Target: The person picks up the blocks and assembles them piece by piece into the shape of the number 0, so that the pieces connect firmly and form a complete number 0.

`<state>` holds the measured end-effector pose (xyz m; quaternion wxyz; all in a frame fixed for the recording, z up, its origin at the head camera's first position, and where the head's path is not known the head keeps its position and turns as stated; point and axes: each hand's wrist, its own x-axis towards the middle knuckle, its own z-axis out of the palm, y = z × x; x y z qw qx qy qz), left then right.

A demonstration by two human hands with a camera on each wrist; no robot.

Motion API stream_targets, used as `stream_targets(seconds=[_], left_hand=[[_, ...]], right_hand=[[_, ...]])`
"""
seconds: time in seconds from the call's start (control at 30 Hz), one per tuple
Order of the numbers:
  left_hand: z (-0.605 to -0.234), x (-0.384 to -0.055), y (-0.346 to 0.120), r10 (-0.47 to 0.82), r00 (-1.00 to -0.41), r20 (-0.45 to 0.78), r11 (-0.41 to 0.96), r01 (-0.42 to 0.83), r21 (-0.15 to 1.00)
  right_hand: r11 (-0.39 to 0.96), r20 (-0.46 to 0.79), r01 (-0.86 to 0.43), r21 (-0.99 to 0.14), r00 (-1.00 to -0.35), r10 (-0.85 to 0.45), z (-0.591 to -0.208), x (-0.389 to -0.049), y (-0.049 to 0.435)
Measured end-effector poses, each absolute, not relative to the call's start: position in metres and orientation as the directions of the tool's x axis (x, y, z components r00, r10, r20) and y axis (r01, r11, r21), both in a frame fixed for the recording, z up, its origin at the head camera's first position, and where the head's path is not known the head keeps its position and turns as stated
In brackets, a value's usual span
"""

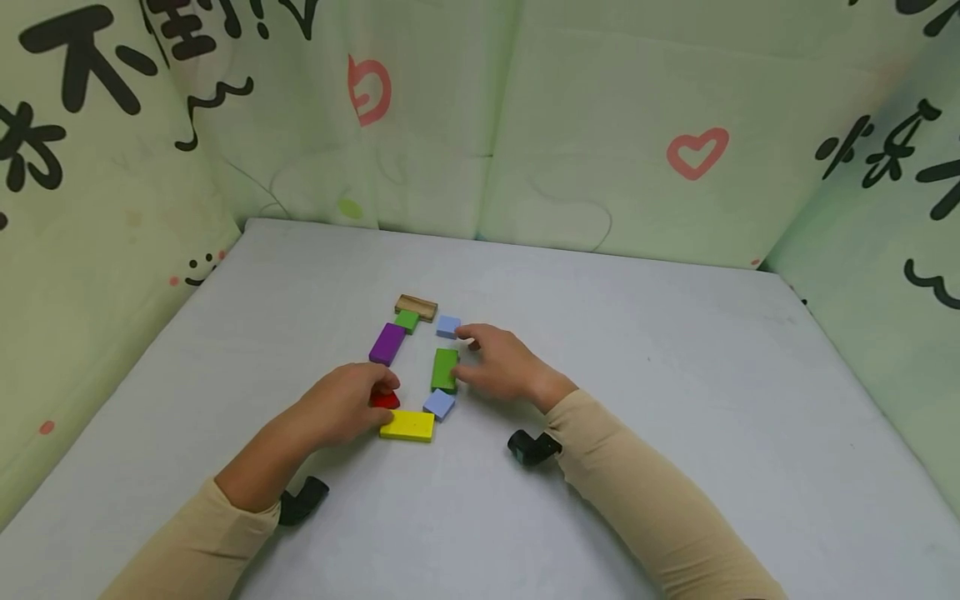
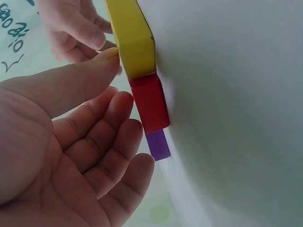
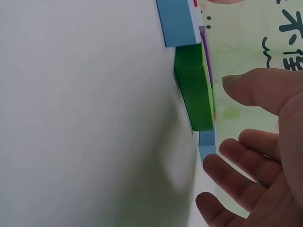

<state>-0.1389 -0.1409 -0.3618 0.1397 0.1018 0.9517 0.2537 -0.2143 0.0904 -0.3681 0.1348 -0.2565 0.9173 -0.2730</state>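
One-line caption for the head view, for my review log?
Two hands arrange coloured blocks in a ring on a grey table: left hand at the red block, right hand beside the green block.

Both arms wear long beige sleeves (image 1: 645,500), snug to the wrists, each with a small black camera mount (image 1: 531,447) strapped underneath.

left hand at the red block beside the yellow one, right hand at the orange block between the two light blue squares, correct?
One thing is off: the block at the right hand is green, not orange. The head view shows the green block between the two light blue squares; the right wrist view agrees. The left hand is at the red block beside the yellow block.
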Motion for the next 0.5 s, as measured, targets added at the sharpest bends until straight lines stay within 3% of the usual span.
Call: stream_targets(seconds=[0.5], left_hand=[[-0.361,-0.139,-0.14,0.256,-0.94,-0.227,0.853,0.11,0.51]], right_hand=[[0.743,-0.094,-0.369,-0.559,-0.862,-0.499,-0.366,-0.244,0.089]])
